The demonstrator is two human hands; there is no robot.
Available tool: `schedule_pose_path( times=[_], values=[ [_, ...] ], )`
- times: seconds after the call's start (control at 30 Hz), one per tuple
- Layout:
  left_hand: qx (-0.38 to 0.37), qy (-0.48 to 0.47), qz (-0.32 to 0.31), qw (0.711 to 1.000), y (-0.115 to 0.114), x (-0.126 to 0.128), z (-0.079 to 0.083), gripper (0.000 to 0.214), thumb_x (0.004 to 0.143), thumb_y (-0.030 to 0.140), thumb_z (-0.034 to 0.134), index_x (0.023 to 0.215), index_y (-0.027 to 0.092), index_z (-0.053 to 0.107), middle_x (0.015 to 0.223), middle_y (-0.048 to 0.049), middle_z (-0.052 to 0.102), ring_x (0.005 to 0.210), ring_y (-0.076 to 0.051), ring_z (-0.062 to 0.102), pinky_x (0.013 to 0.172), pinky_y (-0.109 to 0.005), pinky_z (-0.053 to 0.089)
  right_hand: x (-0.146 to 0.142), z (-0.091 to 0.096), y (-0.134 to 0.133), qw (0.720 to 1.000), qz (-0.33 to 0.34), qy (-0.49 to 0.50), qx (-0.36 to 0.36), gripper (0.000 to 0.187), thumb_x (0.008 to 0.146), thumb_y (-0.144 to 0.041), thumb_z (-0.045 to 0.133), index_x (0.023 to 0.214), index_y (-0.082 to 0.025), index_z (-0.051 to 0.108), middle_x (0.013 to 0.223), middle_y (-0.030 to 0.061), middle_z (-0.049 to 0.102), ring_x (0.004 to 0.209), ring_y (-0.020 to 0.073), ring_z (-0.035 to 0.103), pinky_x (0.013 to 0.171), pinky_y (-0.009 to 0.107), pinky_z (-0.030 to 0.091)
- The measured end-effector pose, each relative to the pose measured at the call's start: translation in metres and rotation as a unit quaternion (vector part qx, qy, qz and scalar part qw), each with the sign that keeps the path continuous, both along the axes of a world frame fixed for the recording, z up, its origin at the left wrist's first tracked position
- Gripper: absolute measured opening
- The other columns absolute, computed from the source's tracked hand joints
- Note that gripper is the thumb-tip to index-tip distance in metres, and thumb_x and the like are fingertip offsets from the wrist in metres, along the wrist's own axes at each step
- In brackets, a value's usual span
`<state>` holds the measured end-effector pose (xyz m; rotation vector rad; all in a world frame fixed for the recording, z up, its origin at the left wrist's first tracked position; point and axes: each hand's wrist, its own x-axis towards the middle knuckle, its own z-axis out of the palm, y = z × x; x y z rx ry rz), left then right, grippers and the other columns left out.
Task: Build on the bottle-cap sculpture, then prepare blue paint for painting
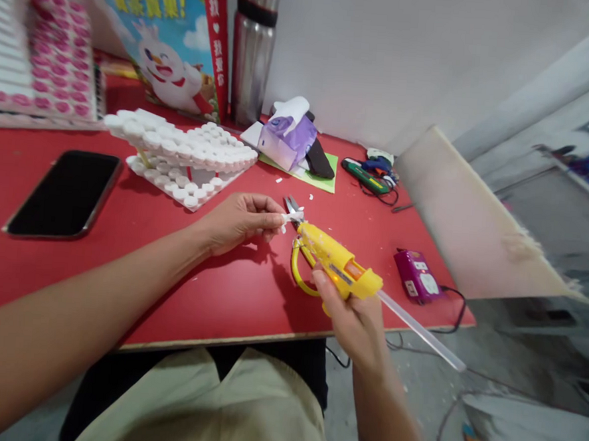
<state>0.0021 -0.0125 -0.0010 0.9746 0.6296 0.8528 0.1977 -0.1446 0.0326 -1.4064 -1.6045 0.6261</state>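
Containers: one steel flask [254, 62], black-banded, contents hidden; one purple tissue pack [285, 140], white tissue [297, 106] standing from its top. My left grip [247, 223]: thumb and finger pinching a small white piece [289, 219] at the tips. My right grip [356, 317]: wrapped round a yellow glue gun [325, 246], translucent stick [422, 331] protruding behind, its front end just beside the piece I hold. Yellow-handled scissors [294, 264], partly beneath the gun. Surface: red desk [239, 303], phone [65, 194] towards its left. Room: pale wall [374, 59], grey floor [389, 379].
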Motion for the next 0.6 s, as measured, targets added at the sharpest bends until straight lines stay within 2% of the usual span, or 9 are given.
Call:
schedule_pose_path(
  times=[0.23, 0.6],
  values=[
    [0.006, 0.01, -0.006, 1.0, -0.0001, -0.0004, -0.0023, 0.027, 0.068, 0.032, 0.092, 0.073, 0.014, 0.073, 0.065, -0.0016, 0.068, 0.054, -0.009, 0.059, 0.054, -0.02, 0.048, -0.0034, 0.0012, 0.0024, 1.0, -0.005, -0.016, -0.003, 0.02, 0.097, -0.031, 0.065, 0.098, -0.018, 0.079, 0.095, 0.0075, 0.083, 0.081, 0.0203, 0.078, 0.074, 0.026, 0.062],
    [-0.011, 0.007, -0.015, 1.0, 0.0002, -0.0006, -0.0035, 0.03, 0.065, 0.033, 0.094, 0.072, 0.013, 0.073, 0.064, -0.0024, 0.068, 0.052, -0.009, 0.059, 0.052, -0.02, 0.047, 0.0031, -0.0031, 0.003, 0.999, -0.045, -0.01, -0.018, 0.026, 0.096, -0.037, 0.067, 0.11, -0.02, 0.078, 0.107, 0.0082, 0.081, 0.099, 0.0252, 0.077, 0.091, 0.036, 0.062]
  ],
)
